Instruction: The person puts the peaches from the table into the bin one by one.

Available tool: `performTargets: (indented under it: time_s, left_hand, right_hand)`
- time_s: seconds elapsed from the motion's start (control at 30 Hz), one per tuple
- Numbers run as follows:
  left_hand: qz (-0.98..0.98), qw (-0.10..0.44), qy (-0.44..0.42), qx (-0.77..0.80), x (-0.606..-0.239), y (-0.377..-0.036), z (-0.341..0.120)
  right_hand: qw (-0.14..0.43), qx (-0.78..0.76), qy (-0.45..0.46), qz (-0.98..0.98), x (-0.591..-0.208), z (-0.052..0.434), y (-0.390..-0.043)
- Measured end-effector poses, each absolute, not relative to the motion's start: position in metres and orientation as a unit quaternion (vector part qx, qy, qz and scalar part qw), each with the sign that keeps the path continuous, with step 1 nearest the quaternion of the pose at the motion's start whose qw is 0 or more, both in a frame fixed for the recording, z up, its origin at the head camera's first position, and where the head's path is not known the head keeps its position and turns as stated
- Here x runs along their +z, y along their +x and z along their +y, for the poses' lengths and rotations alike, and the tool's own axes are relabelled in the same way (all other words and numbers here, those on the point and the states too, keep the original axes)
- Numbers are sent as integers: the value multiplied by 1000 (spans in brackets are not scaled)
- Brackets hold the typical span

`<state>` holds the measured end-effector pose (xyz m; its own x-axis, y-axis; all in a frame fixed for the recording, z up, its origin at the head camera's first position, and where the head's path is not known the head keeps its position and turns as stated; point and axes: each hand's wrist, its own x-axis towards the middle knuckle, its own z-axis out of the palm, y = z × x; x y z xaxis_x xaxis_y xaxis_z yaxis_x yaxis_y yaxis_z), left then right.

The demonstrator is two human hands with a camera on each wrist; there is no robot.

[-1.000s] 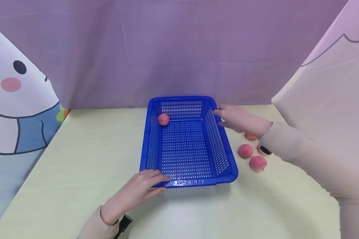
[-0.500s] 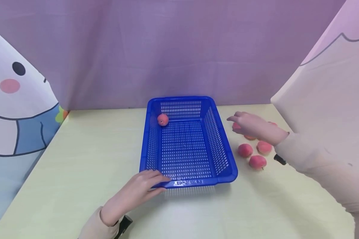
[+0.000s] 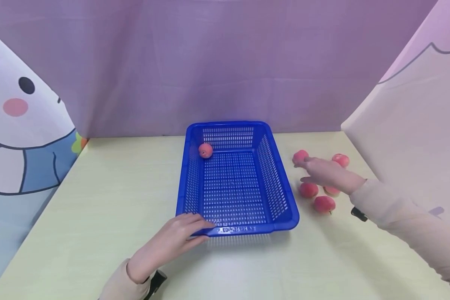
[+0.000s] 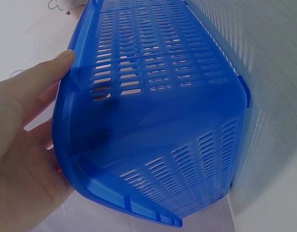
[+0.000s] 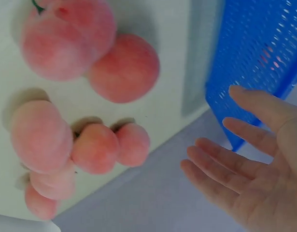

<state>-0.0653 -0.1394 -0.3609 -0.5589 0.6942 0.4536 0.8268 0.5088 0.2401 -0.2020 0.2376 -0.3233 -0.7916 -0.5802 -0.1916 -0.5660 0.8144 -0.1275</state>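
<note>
A blue slotted basket sits mid-table with one pink peach in its far left corner. My left hand grips the basket's near left corner; in the left wrist view my thumb lies along the rim of the basket. My right hand hovers with straight fingers over several loose peaches on the table right of the basket, holding nothing. In the right wrist view the open palm is beside the peaches and the basket's wall.
The pale yellow table is walled by a purple cloth behind and printed curtains on the left and right. The right curtain hangs close to the peaches.
My right hand has left the basket's far right rim and moved right and nearer, over the loose peaches. The left hand, the basket and the peach inside it have stayed put.
</note>
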Motion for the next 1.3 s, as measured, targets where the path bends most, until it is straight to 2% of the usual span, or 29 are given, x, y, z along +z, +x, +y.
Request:
performTargets:
  time_s: [0.1,0.27,0.87,1.3]
  left_hand:
    - [-854,154,-446,-219,-361,-65,-140]
    - [-855,154,-445,-217,-362,-65,-140]
    - [-859,150,-440,-214,-361,-64,-140]
    - [-860,161,-444,-196,-361,-64,-138]
  right_hand:
    - [138,-40,-283,948,-329,240,-201]
    - [130,-28,-305,943,-340,242,-200]
    - [222,-62,-208,950,-364,247,-204]
    - [250,-117,-160,948,-365,251,-197]
